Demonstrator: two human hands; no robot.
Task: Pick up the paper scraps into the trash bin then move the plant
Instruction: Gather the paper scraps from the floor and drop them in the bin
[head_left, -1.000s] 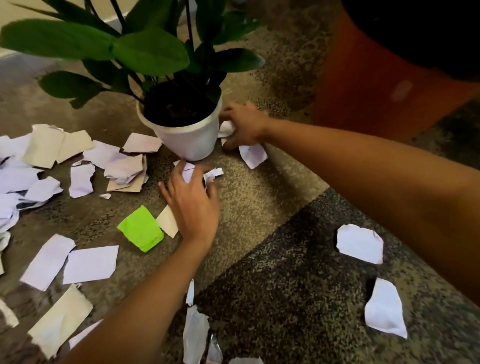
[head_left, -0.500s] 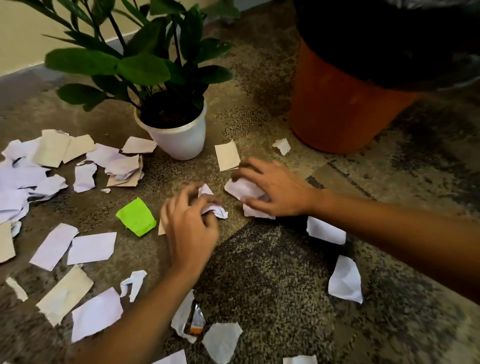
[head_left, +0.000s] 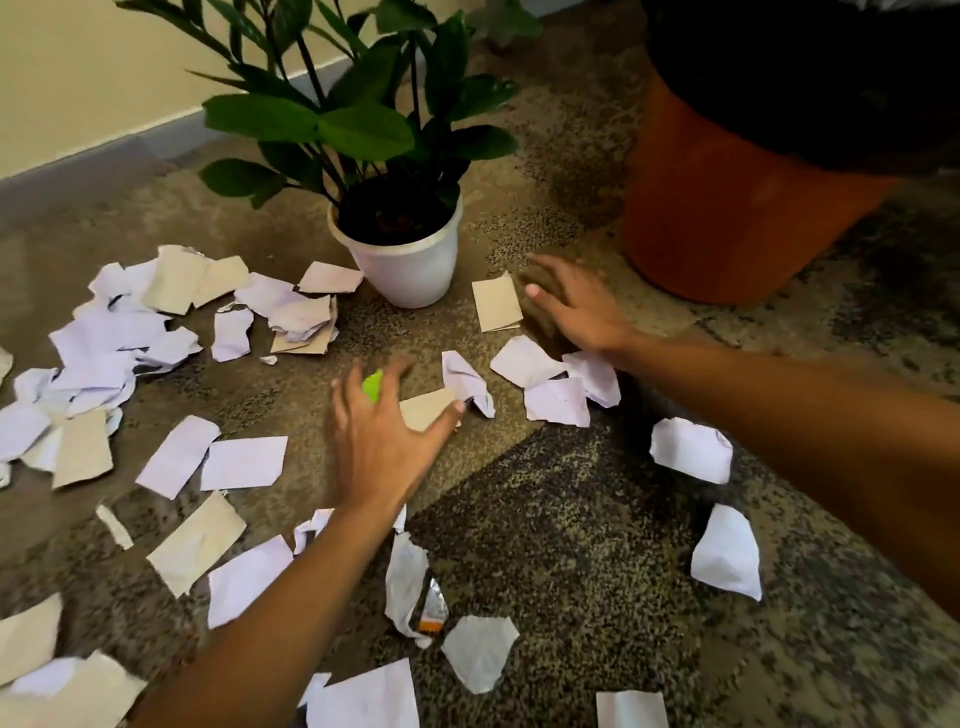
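1. The left hand (head_left: 387, 431) lies palm down over the carpet (head_left: 571, 545) with fingers spread, gripping nothing. It covers most of a green scrap (head_left: 373, 385), which peeks out between the fingers, and the thumb rests on the edge of a tan scrap (head_left: 427, 408).
2. The right hand (head_left: 576, 306) is also spread flat and empty, low over the carpet. It sits just right of a tan rectangular scrap (head_left: 496, 303) whose long axis runs away from the person, and above a cluster of white scraps (head_left: 556, 384).
3. A crumpled white scrap (head_left: 465, 379) lies between the two hands, just beside the left thumb.
4. The paper scraps are strewn across the carpet: a dense pile (head_left: 104, 343) at the left, loose pieces near the left forearm, and two crumpled white ones (head_left: 691, 449) under the right forearm.
5. One torn piece (head_left: 428, 608) near the left forearm shows an orange printed patch. Its print is too small to read, and no other writing is legible.
6. The plant (head_left: 358, 124) stands upright in a white pot (head_left: 410, 265) beyond both hands, stems rising and leaves spreading to the left and right.
7. The trash bin (head_left: 727, 208), orange with a dark liner (head_left: 810, 78), stands to the plant's right, well beyond the right hand.
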